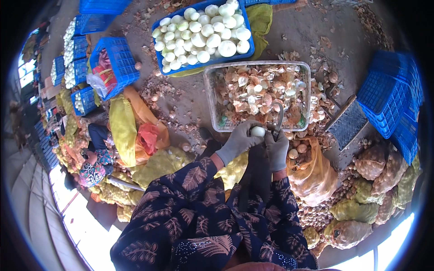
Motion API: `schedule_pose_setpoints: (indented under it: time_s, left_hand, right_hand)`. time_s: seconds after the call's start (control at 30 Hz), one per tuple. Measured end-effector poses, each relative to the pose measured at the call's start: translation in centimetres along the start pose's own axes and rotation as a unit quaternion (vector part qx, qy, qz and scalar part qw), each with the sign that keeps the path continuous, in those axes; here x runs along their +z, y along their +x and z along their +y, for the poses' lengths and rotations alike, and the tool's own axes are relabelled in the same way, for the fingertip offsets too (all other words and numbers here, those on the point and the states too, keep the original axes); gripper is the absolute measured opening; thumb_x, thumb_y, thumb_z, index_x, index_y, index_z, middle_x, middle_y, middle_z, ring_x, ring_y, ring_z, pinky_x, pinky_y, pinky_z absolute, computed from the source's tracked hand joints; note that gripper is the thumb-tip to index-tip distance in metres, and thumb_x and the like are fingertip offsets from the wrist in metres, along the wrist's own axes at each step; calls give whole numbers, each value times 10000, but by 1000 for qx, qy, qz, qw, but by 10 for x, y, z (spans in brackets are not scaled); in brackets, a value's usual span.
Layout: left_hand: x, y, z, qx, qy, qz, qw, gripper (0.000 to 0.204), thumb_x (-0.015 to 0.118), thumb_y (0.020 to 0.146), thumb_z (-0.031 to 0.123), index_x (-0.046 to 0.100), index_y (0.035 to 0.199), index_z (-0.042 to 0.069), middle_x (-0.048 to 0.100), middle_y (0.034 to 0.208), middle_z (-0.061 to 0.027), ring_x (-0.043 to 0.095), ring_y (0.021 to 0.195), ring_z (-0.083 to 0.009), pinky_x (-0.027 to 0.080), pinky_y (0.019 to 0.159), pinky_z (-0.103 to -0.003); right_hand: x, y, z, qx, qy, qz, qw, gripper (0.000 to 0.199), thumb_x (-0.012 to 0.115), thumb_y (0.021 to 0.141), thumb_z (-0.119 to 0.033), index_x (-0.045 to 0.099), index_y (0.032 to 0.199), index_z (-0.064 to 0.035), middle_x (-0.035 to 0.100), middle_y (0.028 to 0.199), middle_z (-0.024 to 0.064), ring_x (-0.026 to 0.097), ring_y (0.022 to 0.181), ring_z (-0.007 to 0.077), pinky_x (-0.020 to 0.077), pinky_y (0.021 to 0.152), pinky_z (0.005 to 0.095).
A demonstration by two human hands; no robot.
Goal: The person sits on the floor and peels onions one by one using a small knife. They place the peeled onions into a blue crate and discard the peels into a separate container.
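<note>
- Bare concrete floor [312, 31] littered with papery skins; everything below is placed relative to the clear mesh crate [212, 97]
- left hand [237, 141], grey-gloved, sits at the crate's near rim, closed around a peeled white onion [257, 131]; right hand [276, 149], also gloved, is just beside it, gripping a curved knife [279, 118] whose blade rises over the crate; the two hands are close together
- the onion looks small, firm and slick once skinned, light enough for one palm; it is probably best cupped around its middle, away from the blade
- the crate holds peelings and scraps
- beyond it, a blue crate [159, 61] is heaped with peeled white onions
- right of it, an orange net sack [316, 174] holds unpeeled onions
</note>
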State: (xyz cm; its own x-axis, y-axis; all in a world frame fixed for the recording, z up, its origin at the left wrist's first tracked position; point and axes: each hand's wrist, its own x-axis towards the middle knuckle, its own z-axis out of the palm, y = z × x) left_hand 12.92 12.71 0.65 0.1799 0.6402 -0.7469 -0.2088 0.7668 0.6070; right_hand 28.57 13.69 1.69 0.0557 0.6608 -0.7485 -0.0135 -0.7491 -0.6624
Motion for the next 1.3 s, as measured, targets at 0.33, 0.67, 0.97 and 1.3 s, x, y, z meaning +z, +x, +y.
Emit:
schedule_pose_setpoints:
  time_s: [0.33,0.67,0.97,1.3]
  left_hand:
    - [56,16,24,42,106,80,990,623,850,768,101,518,1283,-6,612,1168,-95,618,1061,-153,528,931,-289]
    - [70,59,25,-54,-23,55,997,527,802,819,119,547,1261,-11,616,1155,-80,610,1034,-134,523,907,-269]
    - [-10,83,69,-33,50,26,998,498,857,749,107,620,1167,-20,684,1087,-88,666,965,-133,561,846,-276]
    - [-118,98,106,-82,-3,-72,994,617,833,760,63,558,1307,-13,664,1175,-76,633,1083,-140,526,936,-291]
  right_hand:
    - [-53,26,-35,-75,-100,-37,991,254,681,937,-111,655,1148,27,716,836,55,648,727,78,532,646,253]
    - [-60,65,-28,-139,-262,33,954,216,674,879,-75,667,1087,-17,702,795,112,692,719,211,542,682,344]
    - [13,60,-58,-181,-337,58,922,312,648,829,-39,633,1138,-1,691,897,181,689,787,320,536,706,403]
    - [98,94,-55,-48,-259,82,961,285,632,849,-63,664,1125,1,699,825,134,656,691,189,526,667,325]
